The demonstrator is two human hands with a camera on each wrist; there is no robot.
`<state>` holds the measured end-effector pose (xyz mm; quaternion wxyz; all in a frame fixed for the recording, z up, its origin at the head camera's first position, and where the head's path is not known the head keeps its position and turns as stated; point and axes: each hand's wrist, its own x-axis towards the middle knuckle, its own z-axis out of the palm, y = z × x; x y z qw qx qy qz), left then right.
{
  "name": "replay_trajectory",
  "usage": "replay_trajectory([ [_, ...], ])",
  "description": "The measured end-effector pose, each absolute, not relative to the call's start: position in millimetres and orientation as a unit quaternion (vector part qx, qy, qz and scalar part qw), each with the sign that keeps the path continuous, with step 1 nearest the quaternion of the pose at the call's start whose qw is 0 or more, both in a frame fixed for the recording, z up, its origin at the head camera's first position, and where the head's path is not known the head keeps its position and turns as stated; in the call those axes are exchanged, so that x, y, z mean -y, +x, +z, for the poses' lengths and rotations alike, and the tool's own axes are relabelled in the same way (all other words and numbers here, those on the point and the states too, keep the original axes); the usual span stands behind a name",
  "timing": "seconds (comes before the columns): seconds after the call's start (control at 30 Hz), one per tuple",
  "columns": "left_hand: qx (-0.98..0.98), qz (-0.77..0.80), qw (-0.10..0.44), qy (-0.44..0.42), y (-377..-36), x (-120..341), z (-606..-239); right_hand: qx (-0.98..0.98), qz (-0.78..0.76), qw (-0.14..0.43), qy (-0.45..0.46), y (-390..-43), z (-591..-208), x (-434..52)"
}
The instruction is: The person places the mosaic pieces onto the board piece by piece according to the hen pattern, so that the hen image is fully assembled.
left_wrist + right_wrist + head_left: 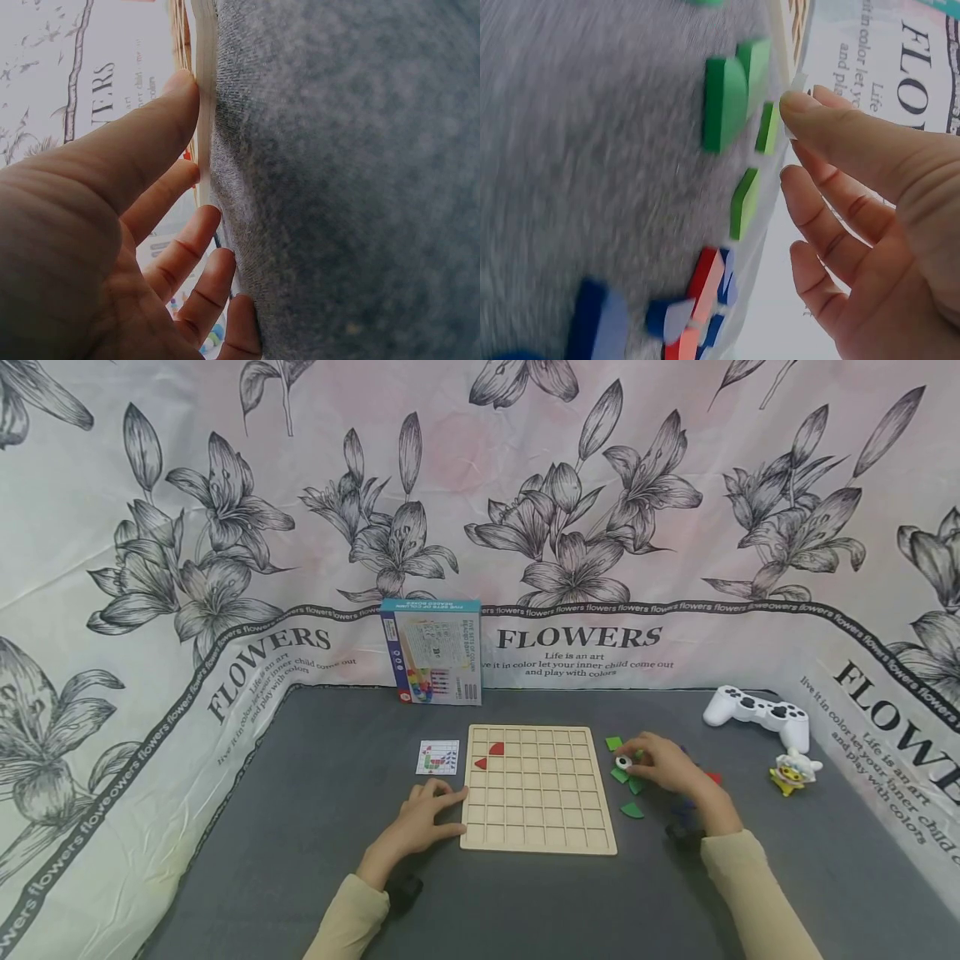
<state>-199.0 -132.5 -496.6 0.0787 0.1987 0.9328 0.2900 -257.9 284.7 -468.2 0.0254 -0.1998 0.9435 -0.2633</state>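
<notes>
A wooden grid board (542, 817) lies flat, with a red quarter-round piece (497, 749) and a red triangle piece (481, 763) at its upper left. My left hand (417, 818) touches the board's left edge with thumb and fingertips spread, holding nothing. To the right of the board, my right hand (663, 766) pinches a white piece with a black dot (622, 762) between thumb and finger. In the right wrist view the white piece (795, 124) shows edge-on. Green pieces (632, 810) lie around and below that hand, which partly hides red and blue pieces.
A small pattern card (437, 758) lies left of the board. Behind it a game box (442, 664) stands against the flowered cloth. At the right are a white game controller (757, 714) and a small yellow-and-white figurine (791, 772).
</notes>
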Motion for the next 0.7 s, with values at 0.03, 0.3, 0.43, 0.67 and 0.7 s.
replay_trajectory([
  [0.03, -0.933, 0.29, 0.079, 0.199, -199, 132, -497, -0.942, -0.267, 0.026, -0.201, -258, -468, -282],
  [0.3, -0.933, 0.289, 0.075, 0.201, -199, 132, -496, -0.934, -0.277, 0.034, -0.222, -259, -468, -260],
  [0.43, -0.933, 0.29, 0.073, 0.202, -198, 132, -495, -0.929, -0.281, 0.019, -0.239, -261, -468, -249],
  [0.67, -0.934, 0.285, 0.073, 0.201, -198, 132, -495, -0.923, -0.277, 0.006, -0.266, -267, -468, -225],
  [0.7, -0.934, 0.285, 0.073, 0.2, -198, 132, -495, -0.921, -0.28, 0.008, -0.272, -267, -468, -221],
])
